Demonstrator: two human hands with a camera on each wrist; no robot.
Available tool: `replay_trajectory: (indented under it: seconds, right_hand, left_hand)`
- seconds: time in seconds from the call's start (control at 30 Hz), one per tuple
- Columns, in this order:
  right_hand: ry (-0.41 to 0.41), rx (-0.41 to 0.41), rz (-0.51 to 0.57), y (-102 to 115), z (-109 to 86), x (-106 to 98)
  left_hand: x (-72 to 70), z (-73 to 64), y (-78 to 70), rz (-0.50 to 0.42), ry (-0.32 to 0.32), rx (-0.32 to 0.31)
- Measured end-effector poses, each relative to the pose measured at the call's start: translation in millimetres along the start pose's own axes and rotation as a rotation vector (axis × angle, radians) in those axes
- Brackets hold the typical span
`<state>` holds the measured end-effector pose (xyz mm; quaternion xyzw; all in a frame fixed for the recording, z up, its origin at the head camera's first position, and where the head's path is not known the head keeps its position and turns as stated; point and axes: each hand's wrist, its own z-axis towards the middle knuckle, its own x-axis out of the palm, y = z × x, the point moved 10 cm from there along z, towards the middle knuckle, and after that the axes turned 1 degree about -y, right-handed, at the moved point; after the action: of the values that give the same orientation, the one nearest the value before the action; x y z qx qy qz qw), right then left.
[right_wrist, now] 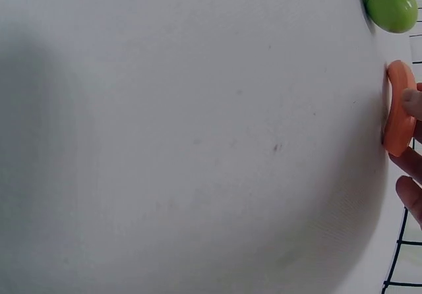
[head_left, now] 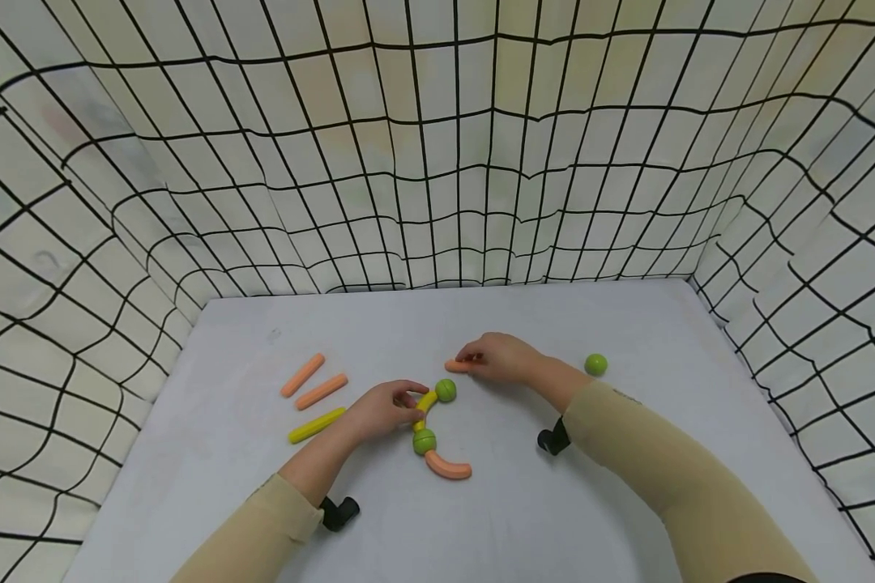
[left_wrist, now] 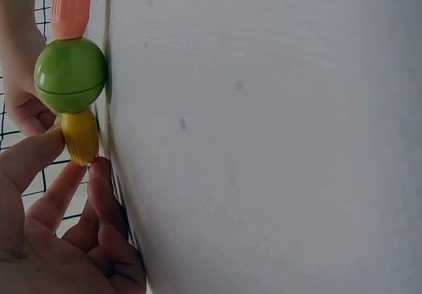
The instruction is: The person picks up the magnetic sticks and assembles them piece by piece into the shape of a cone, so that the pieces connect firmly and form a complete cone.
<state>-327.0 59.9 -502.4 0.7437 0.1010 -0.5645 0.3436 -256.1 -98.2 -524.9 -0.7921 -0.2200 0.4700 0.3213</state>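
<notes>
My left hand (head_left: 379, 411) holds a curved yellow toy stick (head_left: 427, 402) between thumb and fingers, near the middle of the white table. This stick joins two green balls, one at its far end (head_left: 446, 390) and a grooved green ball (head_left: 424, 441) at its near end. From the near ball a curved orange stick (head_left: 448, 466) runs off to the right. In the left wrist view, the thumb lies against the yellow stick (left_wrist: 81, 139) below the green ball (left_wrist: 70, 75). My right hand (head_left: 506, 358) pinches a short curved orange stick (right_wrist: 399, 113), close over the table beyond the chain.
Two straight orange sticks, the upper (head_left: 302, 375) and the lower (head_left: 322, 392), lie at the left beside a straight yellow stick (head_left: 317, 425). A loose green ball (head_left: 595, 364) sits right of my right hand. Black netting (head_left: 423, 173) over white sheeting surrounds the table (head_left: 525, 518).
</notes>
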Motion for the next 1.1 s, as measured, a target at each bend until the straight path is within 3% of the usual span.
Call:
replay_trajectory:
  seconds: [0.7, 1.1]
  right_hand:
    - [-0.050, 0.028, 0.020, -9, 6.5, -3]
    - [-0.112, -0.001, -0.090, -6, 8.1, -7]
  left_hand:
    - [1.5, 0.8, -3.5, 0.018, 0.002, -0.007]
    - [2.5, 10.0, -9.2, 0.040, -0.014, -0.013]
